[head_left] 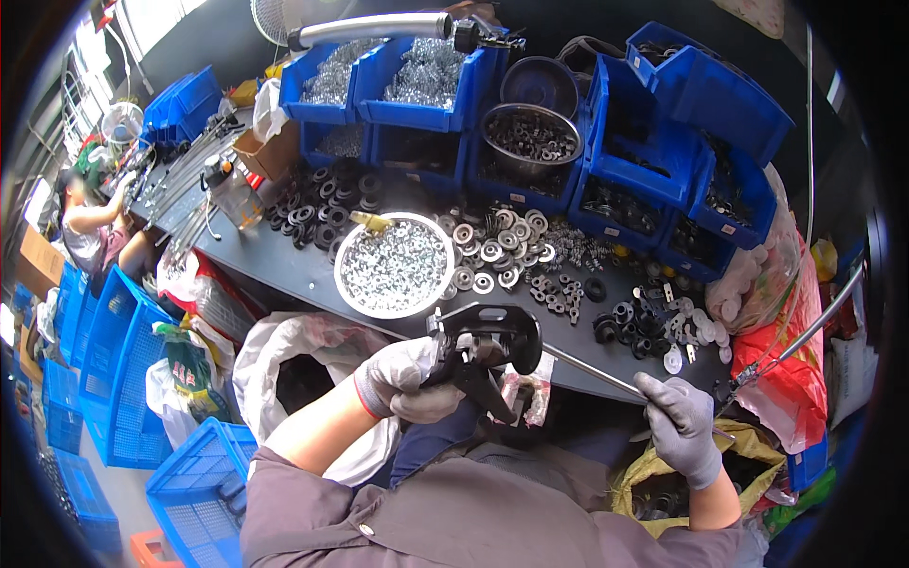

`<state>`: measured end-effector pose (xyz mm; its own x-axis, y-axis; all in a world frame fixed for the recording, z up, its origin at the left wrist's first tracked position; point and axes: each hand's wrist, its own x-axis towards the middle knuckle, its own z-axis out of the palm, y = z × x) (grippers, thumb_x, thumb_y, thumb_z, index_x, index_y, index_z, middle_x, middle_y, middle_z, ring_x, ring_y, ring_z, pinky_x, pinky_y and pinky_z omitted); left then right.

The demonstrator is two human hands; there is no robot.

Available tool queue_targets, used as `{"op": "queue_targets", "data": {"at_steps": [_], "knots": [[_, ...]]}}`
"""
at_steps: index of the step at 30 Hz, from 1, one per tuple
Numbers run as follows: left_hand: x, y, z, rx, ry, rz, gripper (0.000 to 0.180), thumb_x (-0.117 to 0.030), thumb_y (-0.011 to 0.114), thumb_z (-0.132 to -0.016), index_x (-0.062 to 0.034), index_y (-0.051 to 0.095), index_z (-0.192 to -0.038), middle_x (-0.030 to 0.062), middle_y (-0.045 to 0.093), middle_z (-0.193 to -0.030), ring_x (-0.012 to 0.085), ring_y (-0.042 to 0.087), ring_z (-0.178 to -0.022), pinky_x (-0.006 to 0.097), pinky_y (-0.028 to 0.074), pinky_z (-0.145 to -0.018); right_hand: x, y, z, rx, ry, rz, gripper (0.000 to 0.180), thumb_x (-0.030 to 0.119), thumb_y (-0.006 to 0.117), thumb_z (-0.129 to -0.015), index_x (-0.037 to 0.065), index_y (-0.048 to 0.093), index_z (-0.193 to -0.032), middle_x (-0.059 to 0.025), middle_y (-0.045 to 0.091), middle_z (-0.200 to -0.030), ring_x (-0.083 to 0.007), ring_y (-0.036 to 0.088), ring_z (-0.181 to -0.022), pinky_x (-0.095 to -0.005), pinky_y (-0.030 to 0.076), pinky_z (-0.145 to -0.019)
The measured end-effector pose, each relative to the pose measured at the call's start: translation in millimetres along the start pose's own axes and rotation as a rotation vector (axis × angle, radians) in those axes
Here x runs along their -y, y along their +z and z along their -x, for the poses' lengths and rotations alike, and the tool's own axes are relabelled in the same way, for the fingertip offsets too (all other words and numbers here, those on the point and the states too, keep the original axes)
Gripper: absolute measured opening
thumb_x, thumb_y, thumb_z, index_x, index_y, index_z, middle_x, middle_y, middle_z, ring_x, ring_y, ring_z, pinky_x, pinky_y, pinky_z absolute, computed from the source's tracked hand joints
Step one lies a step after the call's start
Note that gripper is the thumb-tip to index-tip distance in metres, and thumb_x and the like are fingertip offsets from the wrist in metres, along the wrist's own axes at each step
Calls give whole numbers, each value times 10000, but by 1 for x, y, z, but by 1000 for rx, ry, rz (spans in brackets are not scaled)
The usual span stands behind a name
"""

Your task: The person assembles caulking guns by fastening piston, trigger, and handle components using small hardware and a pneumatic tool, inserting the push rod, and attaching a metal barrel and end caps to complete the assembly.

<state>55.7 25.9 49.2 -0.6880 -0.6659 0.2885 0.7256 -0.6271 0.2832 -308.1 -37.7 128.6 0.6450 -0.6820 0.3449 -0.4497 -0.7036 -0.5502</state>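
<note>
Right now, I'm seeing the black mechanism sitting at the fingertips of the left grip, over the near edge of the table. That gloved hand is clamping the mechanism at its left side, the thumb and fingers closing around it, while a broad rounded plate is jutting out on the far right and a dark lever is pointing down toward the lap. From the mechanism's right side, a slim, straight metal rod is running toward the right grip, whose fingers are wrapping tightly around it near its other end; I'm not managing to tell whether the rod is entering the mechanism or only meeting it. Both gloves are showing a soft grey knit.

Just beyond, a round white basin is resting on the dark, smooth table, brimming with small shiny metal pieces. Beside it, pale disc-shaped wheels are lying in a loose heap, and matte black rings are piling up on the other side. Glossy black knobs are clustering farther right. Behind these, blue plastic bins are standing stacked, the upper ones holding glinting wire-like parts. Below the table, a crinkled white sack is gaping open near the left forearm.
</note>
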Motion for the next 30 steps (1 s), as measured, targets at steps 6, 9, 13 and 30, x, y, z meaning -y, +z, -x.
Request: {"op": "queue_targets", "data": {"at_steps": [6, 9, 13, 30], "knots": [[2, 6, -2, -75, -90, -90, 931, -227, 817, -822, 53, 259, -1513, 30, 489, -583, 62, 418, -411, 203, 297, -369, -6, 1, 6, 44, -52, -72, 405, -77, 617, -744, 32, 726, -1118, -126, 645, -712, -254, 618, -586, -328, 478, -557], [6, 0, -1, -201, -156, 125, 988, -40, 833, -729, 51, 239, -1513, 193, 590, -1094, 114, 478, -421, 211, 342, -329, -11, -3, 6, 60, -70, -56, 419, -78, 617, -720, 33, 731, -1107, -122, 637, -696, -247, 614, -584, -325, 473, -551], [3, -2, -17, -47, -277, -188, 783, -323, 775, -873, 84, 378, -1411, 14, 489, -564, 52, 416, -400, 202, 301, -342, -23, -16, 12, 183, 2, -84, 402, -63, 627, -705, 32, 745, -1077, -119, 629, -676, -244, 609, -580, -324, 466, -546], [-18, -14, -36, -178, -413, 69, 746, -282, 748, -902, 46, 358, -1447, 22, 477, -598, 55, 437, -437, 185, 310, -347, -37, 4, 40, 98, 70, -61, 377, -19, 662, -797, 9, 710, -1170, -109, 631, -720, -210, 594, -609, -311, 459, -578]]}}
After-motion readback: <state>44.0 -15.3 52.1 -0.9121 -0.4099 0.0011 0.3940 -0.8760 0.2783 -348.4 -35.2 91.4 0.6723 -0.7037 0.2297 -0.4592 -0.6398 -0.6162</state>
